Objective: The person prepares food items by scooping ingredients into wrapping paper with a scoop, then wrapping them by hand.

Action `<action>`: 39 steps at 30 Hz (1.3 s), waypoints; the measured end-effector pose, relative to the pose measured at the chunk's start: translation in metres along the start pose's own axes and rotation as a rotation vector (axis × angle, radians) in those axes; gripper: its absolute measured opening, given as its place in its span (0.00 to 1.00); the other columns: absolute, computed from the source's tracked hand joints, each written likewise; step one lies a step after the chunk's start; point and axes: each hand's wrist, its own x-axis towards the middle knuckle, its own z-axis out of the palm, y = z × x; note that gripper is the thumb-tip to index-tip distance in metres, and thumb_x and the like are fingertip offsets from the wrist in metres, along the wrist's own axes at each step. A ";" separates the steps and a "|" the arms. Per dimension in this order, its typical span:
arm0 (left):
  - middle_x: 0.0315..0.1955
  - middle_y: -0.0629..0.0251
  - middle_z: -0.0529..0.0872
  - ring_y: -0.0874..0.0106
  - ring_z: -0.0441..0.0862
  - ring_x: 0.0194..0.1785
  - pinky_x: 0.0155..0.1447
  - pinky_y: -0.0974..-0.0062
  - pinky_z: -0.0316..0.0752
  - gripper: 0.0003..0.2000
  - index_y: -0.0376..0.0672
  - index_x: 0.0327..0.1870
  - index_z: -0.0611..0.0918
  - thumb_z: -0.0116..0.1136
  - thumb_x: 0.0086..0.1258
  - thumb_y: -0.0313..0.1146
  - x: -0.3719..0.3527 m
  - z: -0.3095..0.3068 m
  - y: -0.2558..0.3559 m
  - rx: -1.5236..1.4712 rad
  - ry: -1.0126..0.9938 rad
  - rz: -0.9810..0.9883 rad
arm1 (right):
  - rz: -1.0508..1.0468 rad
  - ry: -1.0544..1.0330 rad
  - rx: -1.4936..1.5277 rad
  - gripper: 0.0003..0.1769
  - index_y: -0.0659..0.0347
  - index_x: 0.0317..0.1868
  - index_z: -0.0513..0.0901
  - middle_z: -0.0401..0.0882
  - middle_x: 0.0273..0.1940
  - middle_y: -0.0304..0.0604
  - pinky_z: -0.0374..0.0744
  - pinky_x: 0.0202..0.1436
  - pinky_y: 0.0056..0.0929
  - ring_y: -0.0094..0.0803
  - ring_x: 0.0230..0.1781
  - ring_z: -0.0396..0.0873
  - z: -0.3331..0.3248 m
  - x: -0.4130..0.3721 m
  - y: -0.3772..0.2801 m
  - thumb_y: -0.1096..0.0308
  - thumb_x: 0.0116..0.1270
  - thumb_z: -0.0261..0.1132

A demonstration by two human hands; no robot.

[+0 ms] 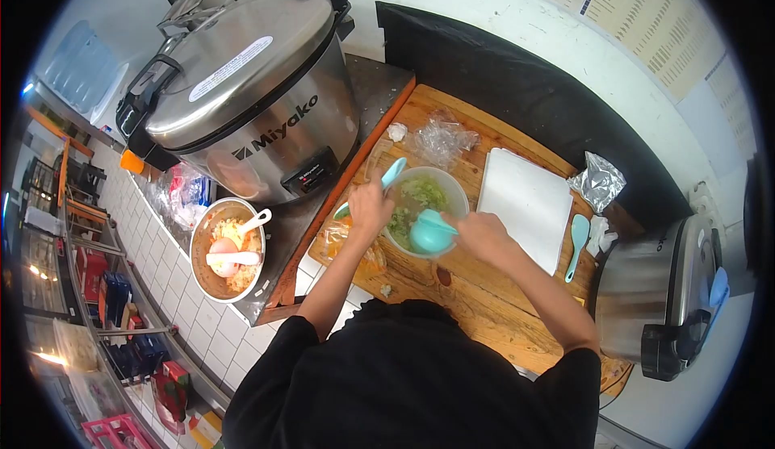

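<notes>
A translucent bowl [458,193] with chopped green leaves [425,192] in it stands on the wooden table. My right hand [486,238] is closed on the handle of a turquoise scoop [431,232], whose cup is over the front part of the bowl. At the bowl's left side, my left hand [372,205] is closed around a light-blue utensil [393,173]; its upper end sticks out above the fingers. Close below the left hand lies a plastic bag [366,258] with orange contents.
Left stands a large Miyako cooker [266,102], with a pot of rice [198,265] before it. White paper sheets [525,205], crumpled foil [598,181] and a turquoise spoon [578,236] lie right of the bowl. Another cooker [638,288] stands far right. Clear plastic [444,138] lies behind the bowl.
</notes>
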 end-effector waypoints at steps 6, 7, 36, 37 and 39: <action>0.26 0.62 0.82 0.66 0.78 0.31 0.38 0.72 0.60 0.13 0.44 0.37 0.81 0.56 0.48 0.24 -0.005 -0.010 0.023 -0.067 0.029 0.401 | 0.046 0.558 -0.156 0.35 0.48 0.63 0.63 0.75 0.27 0.46 0.76 0.21 0.32 0.35 0.24 0.78 0.051 -0.005 -0.008 0.71 0.52 0.58; 0.26 0.62 0.82 0.66 0.78 0.31 0.38 0.72 0.60 0.13 0.44 0.37 0.81 0.56 0.48 0.24 -0.008 -0.012 0.029 -0.072 0.016 0.422 | -0.008 0.715 -0.205 0.37 0.48 0.65 0.60 0.74 0.27 0.45 0.76 0.20 0.31 0.36 0.22 0.78 0.058 -0.002 -0.008 0.72 0.51 0.57; 0.21 0.71 0.74 0.73 0.72 0.29 0.37 0.71 0.52 0.20 0.46 0.41 0.82 0.58 0.39 0.28 -0.045 -0.006 0.077 0.009 0.004 0.610 | 0.681 0.667 0.101 0.37 0.42 0.66 0.56 0.72 0.23 0.48 0.75 0.17 0.37 0.40 0.21 0.76 0.111 -0.027 -0.041 0.70 0.56 0.56; 0.21 0.71 0.74 0.73 0.72 0.29 0.37 0.71 0.52 0.20 0.46 0.41 0.82 0.58 0.39 0.28 -0.047 -0.006 0.075 0.013 -0.008 0.610 | 0.737 0.630 0.191 0.33 0.41 0.66 0.57 0.71 0.19 0.48 0.73 0.14 0.38 0.41 0.17 0.76 0.110 -0.031 -0.042 0.66 0.60 0.56; 0.20 0.71 0.73 0.73 0.72 0.29 0.37 0.70 0.51 0.20 0.46 0.41 0.82 0.59 0.41 0.29 -0.045 -0.003 0.075 0.010 0.021 0.619 | 0.752 0.567 0.275 0.32 0.44 0.66 0.57 0.72 0.19 0.51 0.73 0.16 0.41 0.44 0.18 0.76 0.116 -0.037 -0.045 0.63 0.61 0.55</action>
